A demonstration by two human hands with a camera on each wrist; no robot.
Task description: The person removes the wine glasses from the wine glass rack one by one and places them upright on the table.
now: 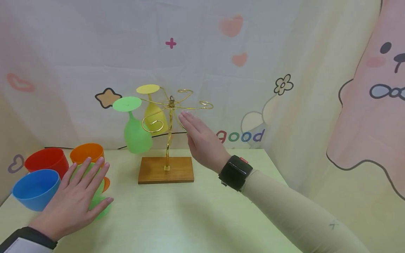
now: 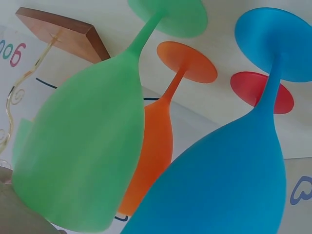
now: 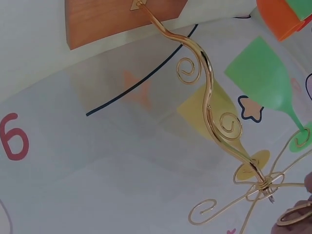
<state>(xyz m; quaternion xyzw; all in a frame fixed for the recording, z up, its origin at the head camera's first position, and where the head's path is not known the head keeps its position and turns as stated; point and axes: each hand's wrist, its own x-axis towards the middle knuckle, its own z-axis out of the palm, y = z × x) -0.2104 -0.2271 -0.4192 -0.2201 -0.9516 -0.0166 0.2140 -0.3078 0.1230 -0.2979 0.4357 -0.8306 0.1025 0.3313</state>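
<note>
My left hand [image 1: 74,198] is at the green goblet [image 2: 87,141] standing on the table, its straight, spread fingers overlapping the bowl. In the left wrist view, part of that hand shows beside the green rim. My right hand [image 1: 204,140] is raised at the golden goblet rack [image 1: 169,137], its straight fingers close together beside a curled wire arm. Its fingertips [image 3: 292,224] sit right at a wire loop in the right wrist view; the thumb is hidden in the head view. Upside down from the rack hang another green goblet [image 1: 137,135] and a yellow goblet [image 1: 155,116].
On the table's left stand a blue goblet [image 1: 36,189], a red goblet [image 1: 47,160] and an orange goblet [image 1: 87,153]. The rack has a wooden base [image 1: 166,175]. Bare curled hooks [image 1: 205,104] stick out from its top. A printed curtain [image 1: 202,52] hangs behind the table.
</note>
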